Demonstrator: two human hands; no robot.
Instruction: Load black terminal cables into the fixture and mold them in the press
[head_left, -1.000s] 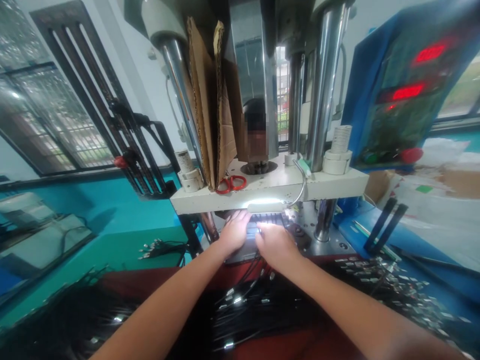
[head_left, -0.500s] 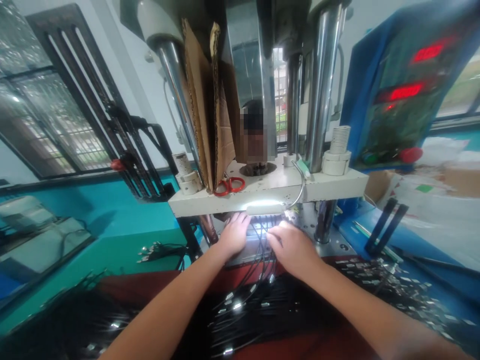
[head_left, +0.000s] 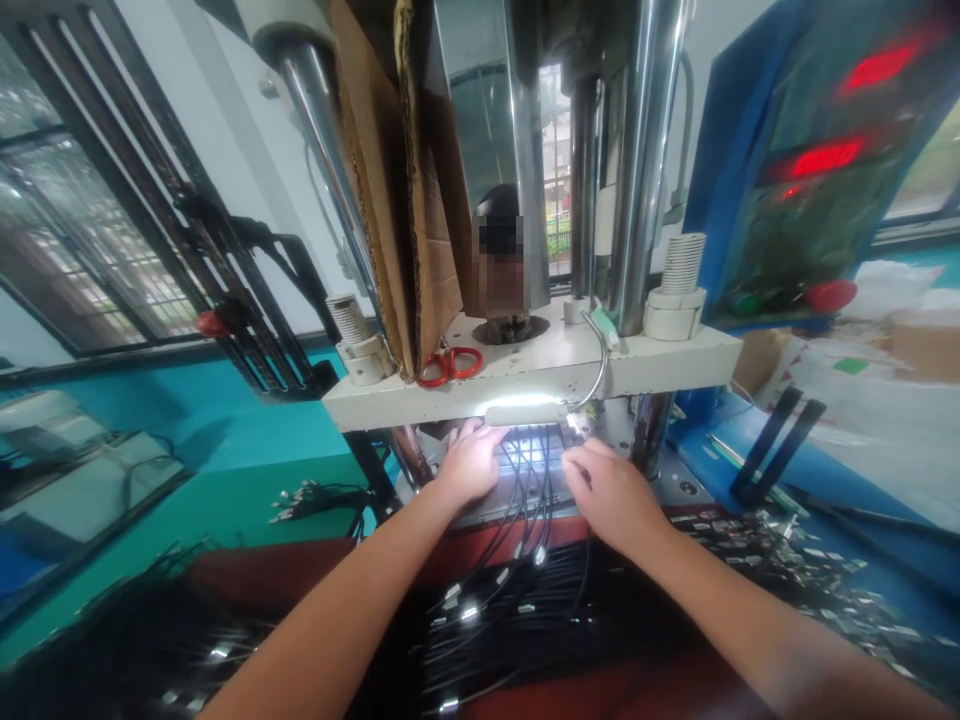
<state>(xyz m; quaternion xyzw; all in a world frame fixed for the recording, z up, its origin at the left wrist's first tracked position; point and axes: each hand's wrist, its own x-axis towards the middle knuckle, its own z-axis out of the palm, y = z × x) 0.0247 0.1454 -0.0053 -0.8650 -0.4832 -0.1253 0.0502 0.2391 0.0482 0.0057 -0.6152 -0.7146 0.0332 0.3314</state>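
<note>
Several thin black cables (head_left: 534, 500) with metal connectors run from the lit mould (head_left: 517, 455) beneath the press plate down towards me. At the mould's left side is my left hand (head_left: 471, 465), its fingers stretched forward under the plate's edge and apart from any clear grip; the tips are partly hidden. Right of the cables, my right hand (head_left: 611, 488) is closed, with thumb and index finger pinched together. A single black cable (head_left: 587, 555) hangs below that pinch and appears to be held in it. The held end is too small to make out.
A bar lamp (head_left: 525, 414) sits on the front of the white press plate (head_left: 645, 375). Red-handled scissors (head_left: 450, 367) and cardboard (head_left: 375, 200) rest on the plate. Cable bundles (head_left: 525, 630) cover the front. A blue control box (head_left: 795, 170) stands right.
My right hand has moved right, away from the cables in the middle. My left hand stays at the mould's left side. The view has shifted slightly.
</note>
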